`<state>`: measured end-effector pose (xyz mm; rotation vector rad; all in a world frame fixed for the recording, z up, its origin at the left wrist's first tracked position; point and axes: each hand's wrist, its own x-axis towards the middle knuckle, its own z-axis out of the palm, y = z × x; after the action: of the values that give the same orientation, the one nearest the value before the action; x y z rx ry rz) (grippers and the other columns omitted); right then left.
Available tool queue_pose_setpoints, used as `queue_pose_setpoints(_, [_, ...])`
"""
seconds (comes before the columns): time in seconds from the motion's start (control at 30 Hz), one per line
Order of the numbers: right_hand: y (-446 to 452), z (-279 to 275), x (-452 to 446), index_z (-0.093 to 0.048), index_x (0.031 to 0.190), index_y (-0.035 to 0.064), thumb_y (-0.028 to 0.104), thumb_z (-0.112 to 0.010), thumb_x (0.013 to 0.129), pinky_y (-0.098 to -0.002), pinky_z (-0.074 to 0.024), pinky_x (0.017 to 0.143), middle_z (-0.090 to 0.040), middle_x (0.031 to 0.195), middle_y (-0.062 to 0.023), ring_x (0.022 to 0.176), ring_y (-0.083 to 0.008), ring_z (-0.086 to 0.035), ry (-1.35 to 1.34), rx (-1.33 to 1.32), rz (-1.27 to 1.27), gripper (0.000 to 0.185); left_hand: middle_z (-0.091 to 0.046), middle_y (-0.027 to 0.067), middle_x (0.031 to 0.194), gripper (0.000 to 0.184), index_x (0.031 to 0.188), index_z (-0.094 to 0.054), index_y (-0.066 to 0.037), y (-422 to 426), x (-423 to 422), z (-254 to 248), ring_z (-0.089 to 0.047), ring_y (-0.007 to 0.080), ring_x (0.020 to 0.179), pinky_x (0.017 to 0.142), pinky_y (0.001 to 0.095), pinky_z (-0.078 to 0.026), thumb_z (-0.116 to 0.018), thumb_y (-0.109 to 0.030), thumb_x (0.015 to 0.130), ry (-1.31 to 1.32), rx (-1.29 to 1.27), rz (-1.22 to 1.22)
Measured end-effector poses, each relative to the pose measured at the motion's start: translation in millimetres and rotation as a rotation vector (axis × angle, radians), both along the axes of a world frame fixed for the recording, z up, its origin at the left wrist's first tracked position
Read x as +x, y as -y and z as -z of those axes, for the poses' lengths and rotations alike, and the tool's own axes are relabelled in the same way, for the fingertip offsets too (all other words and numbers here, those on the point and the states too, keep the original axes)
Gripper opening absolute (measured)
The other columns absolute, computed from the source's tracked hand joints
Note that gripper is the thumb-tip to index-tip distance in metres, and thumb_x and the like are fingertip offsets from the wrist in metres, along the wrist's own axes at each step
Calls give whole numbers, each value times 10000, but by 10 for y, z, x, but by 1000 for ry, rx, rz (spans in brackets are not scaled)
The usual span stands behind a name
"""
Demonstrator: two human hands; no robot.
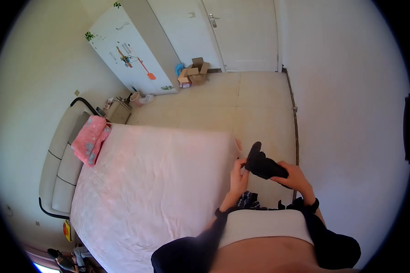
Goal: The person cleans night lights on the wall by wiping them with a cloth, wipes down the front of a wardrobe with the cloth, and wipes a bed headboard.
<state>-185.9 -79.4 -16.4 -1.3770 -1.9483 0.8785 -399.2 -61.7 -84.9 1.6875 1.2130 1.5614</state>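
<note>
A black cloth item point(264, 167), sock-like in shape and bunched along its length, is held up between the person's two hands, in front of the body and just beyond the bed's near right corner. One narrow, rounded end points up and away. The left hand point(238, 176) pinches the item's left edge between thumb and fingertips, the fingers close together. The right hand point(295, 176) grips the opposite end, its thumb and fingers closed on the fabric, with a little of the cloth showing below them. Dark cuffs sit at both wrists, and a checked cloth point(247, 200) shows below the left hand.

Left of the hands spreads a bed with a wrinkled pale pink sheet point(155, 177). A folded pink blanket point(91, 141) with grey patterns lies near its padded headboard point(54, 148), beside the pillows. Beyond the bed stands a nightstand point(118, 112) with small articles on top, then a waste bin point(135, 99) and a white wardrobe point(131, 51) with colourful decals. Open cardboard boxes point(198, 76) sit on the pale floor point(255, 102) between the wardrobe and a white door point(243, 36). At the far lower left, another person point(69, 262) is partly visible past the bed.
</note>
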Motion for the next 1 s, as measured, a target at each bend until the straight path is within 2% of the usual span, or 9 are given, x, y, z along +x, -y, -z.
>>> queue_pose_setpoints(0.1, [-739, 105, 23, -588, 862, 12, 252, -717, 735, -293, -428, 601, -598, 692, -99, 652, -184, -565, -131, -155, -110, 301, -566, 99, 966, 162, 1050, -475, -24, -583, 7, -83, -554, 185, 860, 746, 290, -459, -472, -36, 889, 498, -286, -137])
queue_pose_setpoints(0.2, [-1449, 244, -3, -558, 782, 10, 228, -672, 793, -284, -381, 549, -549, 619, -62, 565, -141, -461, -212, -142, -118, 246, -543, 70, 947, 147, 1050, -460, -18, -1456, -136, 104, -518, 145, 843, 777, 275, -441, -453, -49, 906, 322, -79, -203])
queue_pose_setpoints(0.27, [-1956, 254, -39, -541, 775, 7, 177, -629, 824, -253, -364, 578, -494, 627, -44, 594, -126, -439, -314, -66, -85, 197, -544, 81, 930, 143, 1024, -471, 0, -2137, -141, 256, -522, 144, 844, 789, 268, -428, -409, -7, 896, 431, -138, -130])
queue_pose_setpoints(0.33, [-2426, 348, -19, -532, 766, 11, 159, -609, 838, -236, -358, 603, -468, 641, -27, 623, -109, -435, -400, 32, -31, 181, -542, 79, 913, 145, 1011, -479, 2, -2655, -73, -29, -520, 140, 837, 784, 266, -426, -399, 5, 890, 345, -125, -142])
queue_pose_setpoints(0.37, [-2606, 313, -36, -531, 770, 13, 152, -600, 844, -233, -357, 609, -463, 652, -17, 632, -102, -433, -450, -9, -13, 171, -539, 71, 891, 123, 994, -486, 7, -2857, -90, -214, -518, 132, 824, 771, 267, -427, -413, -2, 895, 216, -87, -202])
queue_pose_setpoints(0.63, [-4429, 65, -302, -547, 832, 24, 139, -558, 880, -202, -349, 612, -489, 717, 31, 678, -50, -434, -604, -204, -56, 126, -537, 51, 854, 94, 953, -496, 5, -4673, -383, -135, -495, 113, 793, 733, 246, -417, -435, -56, 914, 298, 70, -213])
queue_pose_setpoints(0.77, [-5407, 374, -410, -555, 813, 49, 146, -552, 883, -201, -346, 661, -484, 736, 47, 727, -53, -430, -789, -411, -191, 119, -534, 49, 841, 108, 953, -499, 8, -5318, -529, -94, -494, 124, 792, 749, 252, -415, -425, -57, 910, 272, 2, -324])
queue_pose_setpoints(0.83, [-6004, 443, -461, -552, 809, 49, 158, -540, 891, -210, -351, 665, -484, 736, 47, 730, -53, -434, -711, -444, -269, 137, -532, 59, 848, 125, 966, -500, 11, -5690, -606, -74, -497, 139, 802, 767, 263, -413, -412, -56, 908, 216, -8, -462])
queue_pose_setpoints(1.0, [-7300, 241, -513, -573, 900, 19, 208, -526, 912, -216, -401, 697, -552, 810, 23, 765, -57, -491, -755, -425, -457, 195, -537, 106, 919, 170, 1001, -507, 12, -6684, -673, -151, -505, 181, 874, 820, 295, -404, -394, -62, 897, 305, 52, -545])
